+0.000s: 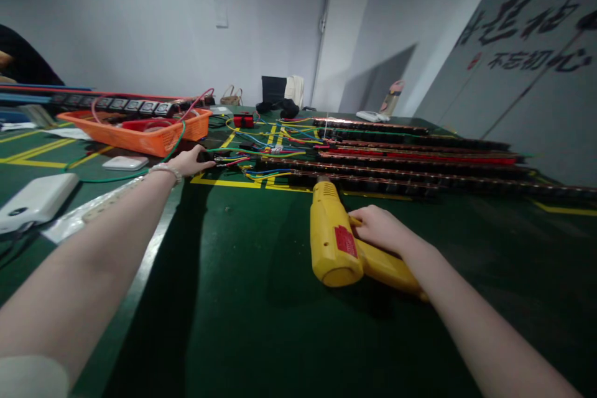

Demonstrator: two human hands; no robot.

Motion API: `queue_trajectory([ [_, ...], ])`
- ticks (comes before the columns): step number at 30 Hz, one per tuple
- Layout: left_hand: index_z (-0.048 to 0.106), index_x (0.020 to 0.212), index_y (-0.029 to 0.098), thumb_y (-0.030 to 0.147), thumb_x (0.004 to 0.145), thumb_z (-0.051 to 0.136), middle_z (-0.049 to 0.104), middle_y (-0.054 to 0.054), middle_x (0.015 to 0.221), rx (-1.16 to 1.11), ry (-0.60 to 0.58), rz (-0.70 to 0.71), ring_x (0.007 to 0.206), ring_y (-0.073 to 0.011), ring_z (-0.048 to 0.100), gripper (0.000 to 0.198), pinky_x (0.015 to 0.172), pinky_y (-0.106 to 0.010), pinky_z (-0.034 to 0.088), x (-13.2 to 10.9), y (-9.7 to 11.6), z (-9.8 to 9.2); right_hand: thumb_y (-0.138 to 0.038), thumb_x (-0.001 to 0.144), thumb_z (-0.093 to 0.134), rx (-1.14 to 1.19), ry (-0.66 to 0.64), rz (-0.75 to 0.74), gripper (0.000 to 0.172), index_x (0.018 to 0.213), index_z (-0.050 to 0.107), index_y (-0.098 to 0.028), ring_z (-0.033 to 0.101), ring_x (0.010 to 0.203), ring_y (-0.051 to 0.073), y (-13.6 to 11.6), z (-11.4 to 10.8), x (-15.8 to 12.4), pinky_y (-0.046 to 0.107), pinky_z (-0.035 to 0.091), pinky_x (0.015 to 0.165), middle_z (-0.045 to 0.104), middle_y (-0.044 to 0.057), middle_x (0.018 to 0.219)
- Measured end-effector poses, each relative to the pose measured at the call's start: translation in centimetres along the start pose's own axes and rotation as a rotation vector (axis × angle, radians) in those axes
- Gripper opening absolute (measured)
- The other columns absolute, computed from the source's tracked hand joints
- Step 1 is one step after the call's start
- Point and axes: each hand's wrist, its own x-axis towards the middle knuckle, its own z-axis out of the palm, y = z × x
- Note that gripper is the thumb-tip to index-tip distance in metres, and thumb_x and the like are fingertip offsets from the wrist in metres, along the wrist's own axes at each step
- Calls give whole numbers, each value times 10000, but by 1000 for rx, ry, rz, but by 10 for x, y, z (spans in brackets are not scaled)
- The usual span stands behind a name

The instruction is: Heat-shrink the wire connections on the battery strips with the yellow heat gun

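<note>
My right hand [380, 229] is closed on the yellow heat gun [332, 233], near where the handle meets the body. The gun is tipped sideways, its handle to the right, its nozzle pointing away from me at the near edge of the long dark strips [364, 173]. Farther left, my left hand [186, 161] reaches out with its fingers closed on the dark end of a wire bundle [228, 163]. Coloured wires run from there to the strips. My fingers partly hide that dark end.
An orange basket [135, 135] with red cable stands beyond my left hand. Nearer lie a small white box [125, 163], a white power bank [37, 202] and a clear plastic bag [69, 224]. A bottle [392, 99] stands at the back. Someone's dark sleeve [28, 56] shows far left.
</note>
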Motion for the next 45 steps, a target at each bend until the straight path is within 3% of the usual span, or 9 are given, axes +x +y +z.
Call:
queue_trajectory([
  [5,564,974,156,567,562,636,605,-70,801,53,21,81,708,-198,577,586,625,-276,446,-12,-2,-1,-234,721,496,58,-11,25,250,886,683,-217,588,770,185,6,0,8,233,363,585,658,42,897],
  [12,538,775,156,456,577,668,543,-3,632,-277,-18,3,544,-118,502,383,490,-216,396,-29,15,-6,-262,722,502,107,-16,4,253,891,673,-182,589,756,179,14,-2,21,234,377,607,658,45,888],
  [17,497,734,145,338,631,663,495,35,608,-447,-55,21,540,-72,466,275,512,-179,393,-49,20,-42,-272,750,473,20,15,-4,217,812,663,-189,583,769,189,12,-3,18,232,365,583,653,52,863],
  [24,482,845,151,328,687,630,555,33,788,-713,136,-50,697,-54,537,280,616,-140,417,-90,6,-93,-261,734,493,-24,50,45,278,956,657,-229,587,816,210,11,-1,18,262,382,633,652,43,927],
  [27,506,819,161,380,655,651,539,34,741,-697,93,6,658,-62,515,310,595,-154,421,-119,23,-84,-215,731,470,-68,53,1,277,934,658,-228,587,815,207,-1,1,15,263,375,637,654,46,910],
  [32,533,804,179,425,617,657,591,2,740,-714,-22,-74,706,-144,578,333,651,-252,475,-159,54,-41,-224,754,483,-54,23,-206,339,1074,589,-257,586,806,190,-41,7,0,240,360,632,648,32,934],
  [39,561,953,167,435,641,650,630,-42,923,-716,-125,27,811,-171,606,421,728,-294,491,-155,36,-4,-237,767,501,-76,12,-385,239,993,565,-194,558,732,172,-92,16,-15,240,339,625,630,49,829],
  [42,559,1009,167,409,635,660,624,-56,989,-702,-219,86,869,-188,602,457,775,-315,484,-155,35,-6,-288,747,543,21,-4,-416,495,1218,425,-187,569,762,189,-113,21,-11,248,364,642,622,61,889],
  [45,572,1031,177,397,619,671,621,-63,1016,-631,-267,141,911,-205,592,477,804,-321,473,-159,39,-10,-274,737,556,109,-13,-507,805,1401,106,-220,578,820,196,-135,25,-3,261,387,691,607,60,969],
])
